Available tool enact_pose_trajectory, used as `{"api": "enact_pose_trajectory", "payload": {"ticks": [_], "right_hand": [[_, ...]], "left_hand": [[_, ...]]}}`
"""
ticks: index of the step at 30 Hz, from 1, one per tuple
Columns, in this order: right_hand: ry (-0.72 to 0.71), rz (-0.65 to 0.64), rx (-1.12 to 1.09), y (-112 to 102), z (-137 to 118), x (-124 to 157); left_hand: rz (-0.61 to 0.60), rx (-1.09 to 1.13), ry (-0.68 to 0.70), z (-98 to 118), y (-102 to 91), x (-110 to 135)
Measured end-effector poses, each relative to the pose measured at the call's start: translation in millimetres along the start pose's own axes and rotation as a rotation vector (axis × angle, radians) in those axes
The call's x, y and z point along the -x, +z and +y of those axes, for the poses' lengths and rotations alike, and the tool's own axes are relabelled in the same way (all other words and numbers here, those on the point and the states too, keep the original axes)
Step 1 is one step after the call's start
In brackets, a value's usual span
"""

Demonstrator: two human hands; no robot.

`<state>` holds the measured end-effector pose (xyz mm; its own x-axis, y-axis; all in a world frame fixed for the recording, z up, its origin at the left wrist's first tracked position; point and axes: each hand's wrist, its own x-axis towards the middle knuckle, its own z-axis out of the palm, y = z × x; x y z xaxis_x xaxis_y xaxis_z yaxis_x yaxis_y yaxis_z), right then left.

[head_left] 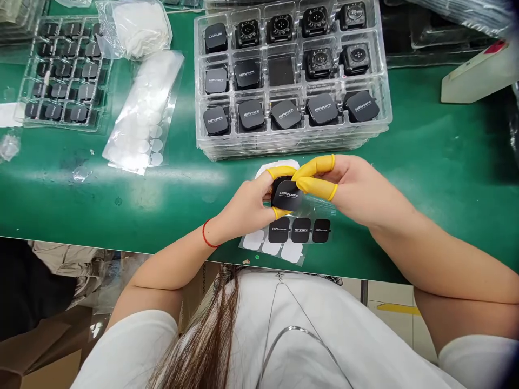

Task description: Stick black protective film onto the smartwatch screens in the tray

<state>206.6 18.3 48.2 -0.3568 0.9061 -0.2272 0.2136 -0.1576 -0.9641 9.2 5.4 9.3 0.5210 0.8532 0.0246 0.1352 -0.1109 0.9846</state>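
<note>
Your left hand (243,208) clasps the black square piece (288,197) (its HiFuture lettering faces you) between thumb and fingers, above the worktop (182,200), while your right hand (354,189) pinches its upper right corner with thumb and forefinger, yellow finger cots (318,188) covering the tips. Just nearer you lies a strip of 3 black labels (300,230); beyond your hands stands the clear tray (247,148) with matching pieces in its compartments

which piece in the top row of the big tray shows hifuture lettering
The leftmost black piece, in the tray's far left corner. Its flat top carries the lettering; the other four pieces in that row show round, ringed faces.
</note>
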Motion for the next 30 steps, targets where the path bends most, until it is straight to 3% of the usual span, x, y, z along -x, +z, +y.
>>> {"api": "enact_pose_trajectory", "payload": {"ticks": [21,24,28,30], "right_hand": [[-0.065,-0.033,0.151,-7.2,4.0,0.3],[-0.168,0.032,0.347,-5.0,3.1,3.0],[-0.397,0.251,0.769,6.5,10.3,10.9],[-0.422,0.202,0.777,12.6,13.9,13.9]], "left_hand": [[-0.048,-0.065,-0.017,0.9,-2.0,0.5],[-0.051,-0.038,-0.038,0.6,-2.0,0.6],[-0.034,0.013,-0.018,-0.8,-1.0,1.1],[-0.035,0.023,0.011,-0.7,-0.3,1.6]]}}
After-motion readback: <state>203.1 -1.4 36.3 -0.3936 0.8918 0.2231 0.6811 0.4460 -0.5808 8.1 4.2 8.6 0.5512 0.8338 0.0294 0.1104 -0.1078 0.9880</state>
